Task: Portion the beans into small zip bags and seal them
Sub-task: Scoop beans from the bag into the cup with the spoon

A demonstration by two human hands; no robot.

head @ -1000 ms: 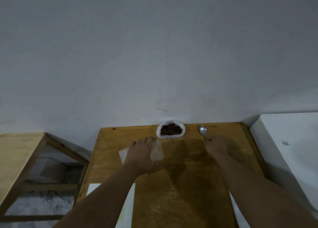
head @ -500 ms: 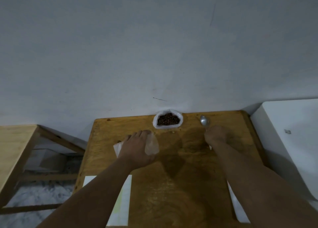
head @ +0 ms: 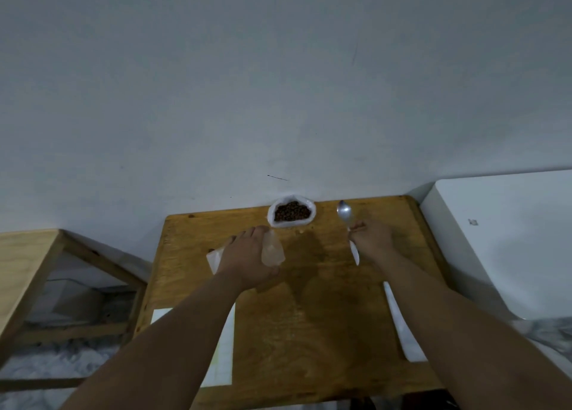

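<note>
**Spoon and bag in hand, first scoop still ahead**

The left hand (head: 247, 255) has its grip closed on a small clear zip bag (head: 272, 250), pinched near the thumb side, just in front of the bean sack. The right hand (head: 371, 239) has its grip closed around the handle of a metal spoon (head: 345, 213), whose bowl points toward the far edge of the surface (head: 309, 316).

The step in hand looks like readying the first scoop. To do it well, the bag's mouth should be spread wide and brought close to the sack, so the spoon travels little and few beans drop. Keeping the zip track free of beans should help the seal close cleanly.

The beans (head: 291, 213) are small, round and dark brown, heaped in a white sack (head: 311, 216) with its rim rolled down, standing at the middle of the far edge against the wall. The bag appears empty, thin and limp. More flat white bags (head: 213, 258) lie under the left hand.
</note>
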